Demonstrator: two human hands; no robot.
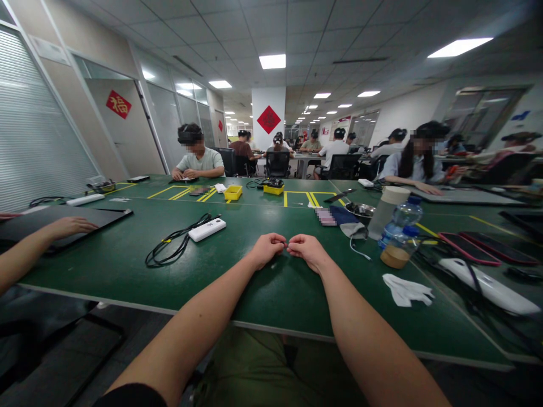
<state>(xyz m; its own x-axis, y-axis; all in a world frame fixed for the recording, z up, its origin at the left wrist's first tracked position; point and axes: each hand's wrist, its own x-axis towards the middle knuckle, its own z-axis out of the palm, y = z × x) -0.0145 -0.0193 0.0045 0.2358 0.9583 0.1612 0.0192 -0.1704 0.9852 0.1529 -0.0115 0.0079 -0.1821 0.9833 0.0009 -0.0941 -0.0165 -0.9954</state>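
Observation:
Both my hands meet just above the green table [212,271], fingertips close together near its middle. My left hand [268,249] is closed in a pinch, and something small and dark shows at its fingertips, too small to name. Facing it, my right hand [306,250] is also pinched, its fingertips almost touching the left ones; what they hold, if anything, is hidden. To the left of my hands lies a white power bank [207,229] beside a coiled black cable [172,249].
Yellow trays [233,193] stand farther back. On the right are a metal bowl [360,210], a grey-white tumbler [388,212], plastic bottles [399,246], a crumpled white tissue [408,290] and phones [469,249]. A neighbour's hand [72,226] rests on a dark panel at left.

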